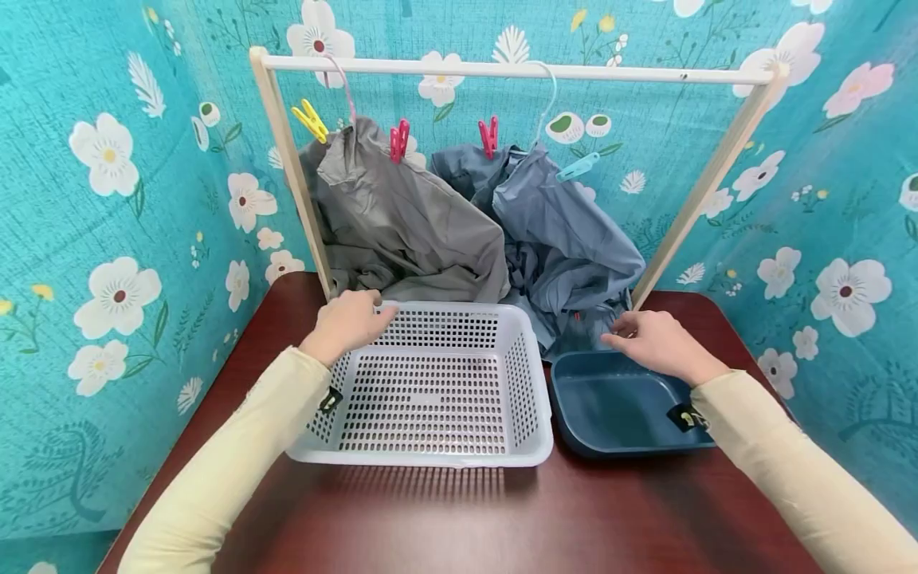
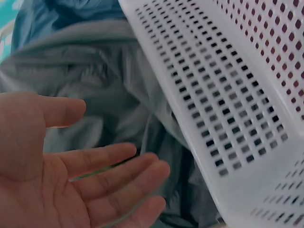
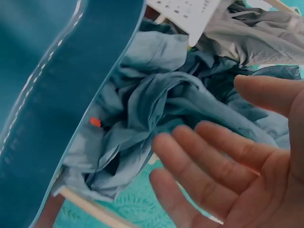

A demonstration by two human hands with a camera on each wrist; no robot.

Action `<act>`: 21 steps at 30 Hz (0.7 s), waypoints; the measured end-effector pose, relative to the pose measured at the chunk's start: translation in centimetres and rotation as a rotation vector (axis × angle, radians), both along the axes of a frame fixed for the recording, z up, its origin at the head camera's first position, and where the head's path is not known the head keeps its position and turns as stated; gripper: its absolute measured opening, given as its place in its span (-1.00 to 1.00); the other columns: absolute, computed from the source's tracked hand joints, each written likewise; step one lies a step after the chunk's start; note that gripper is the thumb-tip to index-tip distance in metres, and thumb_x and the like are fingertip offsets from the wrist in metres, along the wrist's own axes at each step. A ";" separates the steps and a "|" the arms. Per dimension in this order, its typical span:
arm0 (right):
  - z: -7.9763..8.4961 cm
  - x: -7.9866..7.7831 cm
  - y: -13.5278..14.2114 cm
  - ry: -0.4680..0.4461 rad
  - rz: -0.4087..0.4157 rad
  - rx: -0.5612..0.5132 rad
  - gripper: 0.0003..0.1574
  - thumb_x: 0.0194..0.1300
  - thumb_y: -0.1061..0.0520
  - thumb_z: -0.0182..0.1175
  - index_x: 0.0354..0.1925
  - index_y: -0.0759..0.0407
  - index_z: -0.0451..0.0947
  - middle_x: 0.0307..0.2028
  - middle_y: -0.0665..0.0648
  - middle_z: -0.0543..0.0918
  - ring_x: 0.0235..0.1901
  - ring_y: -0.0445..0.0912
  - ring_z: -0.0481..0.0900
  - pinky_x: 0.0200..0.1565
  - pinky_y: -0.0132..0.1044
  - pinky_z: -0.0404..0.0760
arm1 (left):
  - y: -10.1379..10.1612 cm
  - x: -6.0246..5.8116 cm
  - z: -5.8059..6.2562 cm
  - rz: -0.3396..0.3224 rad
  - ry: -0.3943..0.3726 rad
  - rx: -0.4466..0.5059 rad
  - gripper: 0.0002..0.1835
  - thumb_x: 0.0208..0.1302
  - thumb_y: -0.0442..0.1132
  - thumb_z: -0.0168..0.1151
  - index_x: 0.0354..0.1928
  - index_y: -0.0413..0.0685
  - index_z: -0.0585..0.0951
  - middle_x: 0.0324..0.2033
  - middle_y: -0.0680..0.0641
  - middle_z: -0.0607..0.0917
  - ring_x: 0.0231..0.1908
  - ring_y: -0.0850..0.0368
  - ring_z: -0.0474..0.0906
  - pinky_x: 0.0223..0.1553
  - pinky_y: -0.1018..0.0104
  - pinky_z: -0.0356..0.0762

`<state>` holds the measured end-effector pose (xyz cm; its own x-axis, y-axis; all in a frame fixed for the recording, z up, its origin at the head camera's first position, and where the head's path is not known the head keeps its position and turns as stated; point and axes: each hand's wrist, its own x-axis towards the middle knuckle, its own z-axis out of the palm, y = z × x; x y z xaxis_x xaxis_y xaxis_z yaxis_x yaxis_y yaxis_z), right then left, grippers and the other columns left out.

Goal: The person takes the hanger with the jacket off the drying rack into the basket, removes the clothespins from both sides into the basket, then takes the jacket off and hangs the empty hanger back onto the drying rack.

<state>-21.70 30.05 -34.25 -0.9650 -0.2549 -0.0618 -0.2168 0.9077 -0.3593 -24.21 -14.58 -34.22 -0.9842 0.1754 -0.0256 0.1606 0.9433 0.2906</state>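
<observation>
My left hand (image 1: 353,320) hovers over the back left corner of a white perforated basket (image 1: 423,461), holding nothing. In the left wrist view its fingers (image 2: 114,159) are spread and relaxed beside the grey garment (image 2: 109,80). My right hand (image 1: 661,343) is above the back of a dark blue bin (image 1: 610,406), also holding nothing. Its fingers (image 3: 190,166) are loosely extended near the blue garment (image 3: 156,104) in the right wrist view. Both garments hang on hangers behind the containers, their lower parts bunched on the table.
A white rod (image 1: 459,68) on wooden posts spans the back. A yellow clothespin (image 1: 310,121) and a pink clothespin (image 1: 399,140) sit on the grey garment; another pink clothespin (image 1: 488,136) and a light blue clothespin (image 1: 578,167) are on the blue one. Floral cloth surrounds the dark red table (image 1: 445,526).
</observation>
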 end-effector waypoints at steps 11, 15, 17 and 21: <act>0.5 -0.7 -2.4 -0.086 0.165 -0.159 -0.56 0.37 -0.13 0.10 -0.01 0.15 0.59 -0.15 0.08 0.65 -0.19 -0.05 0.59 -0.15 -0.05 0.55 | -4.3 -3.1 1.5 0.083 0.080 0.186 -0.60 0.39 0.01 -0.03 -0.08 -0.14 0.62 -0.24 -0.18 0.65 -0.33 -0.06 0.54 -0.37 0.10 0.46; 1.2 -1.0 -3.6 -0.092 0.169 -0.231 -0.54 0.37 -0.18 0.08 0.00 0.10 0.57 -0.10 0.08 0.63 -0.15 -0.02 0.57 -0.12 -0.06 0.54 | -5.9 -4.3 1.5 0.162 0.098 0.255 -0.59 0.39 -0.02 -0.03 -0.08 -0.22 0.60 -0.26 -0.23 0.64 -0.30 -0.11 0.53 -0.34 0.05 0.46; 1.6 -1.1 -4.3 -0.092 0.167 -0.263 -0.54 0.37 -0.18 0.07 0.02 0.07 0.56 -0.07 0.09 0.61 -0.10 0.00 0.56 -0.09 -0.04 0.53 | -6.6 -4.8 1.5 0.191 0.098 0.285 -0.58 0.40 -0.01 -0.05 -0.10 -0.24 0.59 -0.28 -0.25 0.62 -0.31 -0.12 0.52 -0.35 0.05 0.45; 2.3 -1.6 -5.7 -0.071 0.170 -0.286 -0.55 0.39 -0.20 0.04 0.04 0.04 0.54 -0.04 0.09 0.58 -0.04 -0.01 0.54 -0.04 -0.01 0.50 | -7.9 -5.6 1.7 0.259 0.075 0.230 -0.52 0.41 0.06 -0.13 -0.41 -0.21 0.52 -0.54 -0.18 0.52 -0.47 -0.09 0.45 -0.51 0.12 0.38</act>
